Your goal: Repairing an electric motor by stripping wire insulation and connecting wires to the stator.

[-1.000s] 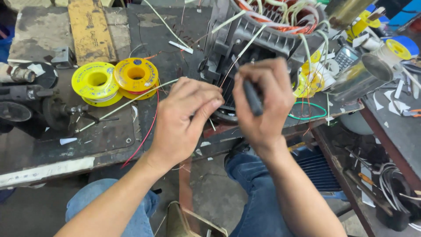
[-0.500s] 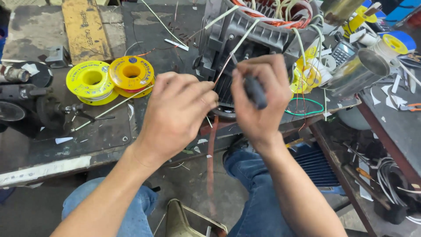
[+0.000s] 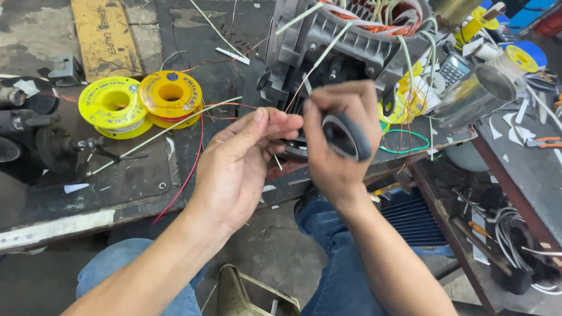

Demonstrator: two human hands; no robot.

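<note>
My right hand (image 3: 332, 140) is closed around a tool with a dark grey handle (image 3: 346, 136), held just in front of a grey motor housing (image 3: 339, 47) with copper windings (image 3: 374, 17) and white sleeved leads. My left hand (image 3: 243, 161) is beside it, fingertips pinching a thin wire (image 3: 295, 99) that runs up toward the housing. A long white sleeve (image 3: 170, 130) lies across the dark workbench (image 3: 134, 181) under the left hand, and a red wire (image 3: 190, 169) trails off the bench edge.
Two yellow and orange spools (image 3: 140, 102) sit on the bench at left, beside a dark metal fixture (image 3: 35, 140). A metal cylinder (image 3: 474, 93), more yellow spools (image 3: 410, 102), a calculator and loose tools crowd the right. My blue-jeaned knees are below the bench.
Both hands have shifted slightly right and up toward the motor housing. The left fingers now pinch the thin wire close against the right hand.
</note>
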